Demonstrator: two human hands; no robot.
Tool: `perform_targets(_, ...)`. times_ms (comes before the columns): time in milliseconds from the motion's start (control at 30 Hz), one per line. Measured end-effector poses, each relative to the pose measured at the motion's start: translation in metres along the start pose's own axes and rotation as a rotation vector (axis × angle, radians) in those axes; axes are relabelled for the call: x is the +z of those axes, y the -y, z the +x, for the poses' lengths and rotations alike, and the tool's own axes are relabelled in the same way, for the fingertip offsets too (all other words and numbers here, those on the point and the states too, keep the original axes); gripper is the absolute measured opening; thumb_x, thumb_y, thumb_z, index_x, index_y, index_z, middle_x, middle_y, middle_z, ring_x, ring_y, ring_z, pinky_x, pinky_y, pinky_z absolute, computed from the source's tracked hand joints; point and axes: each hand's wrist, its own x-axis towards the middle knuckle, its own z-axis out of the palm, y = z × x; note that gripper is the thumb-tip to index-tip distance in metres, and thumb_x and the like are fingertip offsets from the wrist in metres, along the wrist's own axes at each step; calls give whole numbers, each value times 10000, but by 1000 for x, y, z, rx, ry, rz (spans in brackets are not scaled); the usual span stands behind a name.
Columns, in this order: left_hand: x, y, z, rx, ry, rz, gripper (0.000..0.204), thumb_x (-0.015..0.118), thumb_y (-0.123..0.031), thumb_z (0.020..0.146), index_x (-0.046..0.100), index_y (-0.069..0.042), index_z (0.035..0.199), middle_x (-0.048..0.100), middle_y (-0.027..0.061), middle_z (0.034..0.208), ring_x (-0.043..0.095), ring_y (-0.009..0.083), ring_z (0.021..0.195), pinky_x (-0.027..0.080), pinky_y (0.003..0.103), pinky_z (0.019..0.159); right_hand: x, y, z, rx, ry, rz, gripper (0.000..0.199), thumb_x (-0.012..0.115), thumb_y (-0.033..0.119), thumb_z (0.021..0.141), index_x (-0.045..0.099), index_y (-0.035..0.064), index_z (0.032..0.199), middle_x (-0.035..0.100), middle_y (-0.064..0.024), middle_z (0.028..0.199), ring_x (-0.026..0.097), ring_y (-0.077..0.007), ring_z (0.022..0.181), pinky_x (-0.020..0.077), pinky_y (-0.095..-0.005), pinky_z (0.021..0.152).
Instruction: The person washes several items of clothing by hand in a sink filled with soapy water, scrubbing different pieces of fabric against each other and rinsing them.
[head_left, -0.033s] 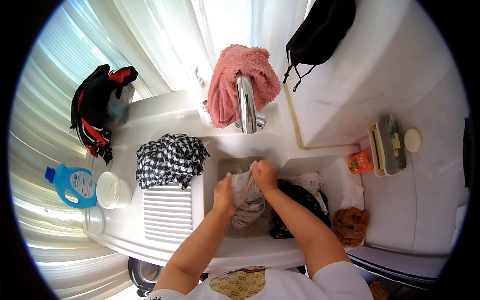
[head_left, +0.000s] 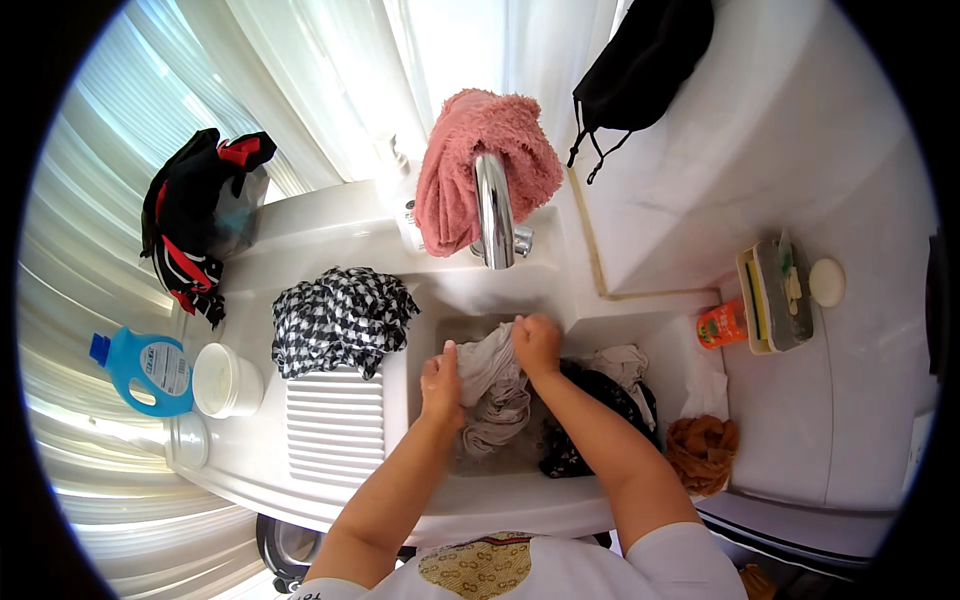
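Midway, I judge: grey garment (head_left: 492, 395) lies wet in the sink basin (head_left: 600, 320), my left hand (head_left: 441, 385) and right hand (head_left: 536, 343) both clenched on it. Dark clothes (head_left: 600, 420) right unwashed; checkered cloth (head_left: 340, 318) waits left.

Two hands (head_left: 440, 385), one blue bottle (head_left: 145, 370)

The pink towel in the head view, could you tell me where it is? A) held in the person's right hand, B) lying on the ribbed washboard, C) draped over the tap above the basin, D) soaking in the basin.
C: the pink towel hangs over the chrome tap, above the basin, while both hands grip a pale garment in the basin.
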Motion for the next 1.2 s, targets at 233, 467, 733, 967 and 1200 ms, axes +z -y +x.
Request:
perform_targets(233,-9,-47,-37,481,181,814,430,744,-236,730,585,-51,1084,552,130,1002,520,206,951,443,289,819,-46,59,39,417,248,436,468,521,331,907,386,2,602,324,-72,562,314,-147,585,339,-353,526)
perform_targets(467,-17,-19,27,783,59,1159,388,682,-220,737,590,-97,1093,490,174,1181,515,359,1044,453,405,845,-13,20,42,-4,599,-396,470,592,386,821,473,97,1172,524,-186,1176,520,-343,1058,440,-450,805)
perform_targets(733,-15,52,40,472,205,1925,840,677,-336,727,232,-193,1424,112,169,1488,205,409,1323,256,509,1044,39,-16,-54,-189,1039,-700,819,541,596,747,235,262,1430,79,-130,1507,10,-361,1383,9,-564,1070)
perform_targets(967,-15,61,64,601,-91,1367,608,613,-348,780,428,-73,1290,387,207,1336,426,393,1180,365,469,963,15,-26,-36,-70,801,-530,665,692,475,680,487,129,1209,432,-162,1286,371,-372,1195,320,-474,958)
perform_targets(1200,-16,53,46,-422,86,-148,420,551,-361,850,532,-42,1122,553,173,1139,534,325,1068,443,436,891,-9,47,-50,286,684,222,341,762,328,700,612,27,759,607,-84,642,598,-172,632,454,-330,568)
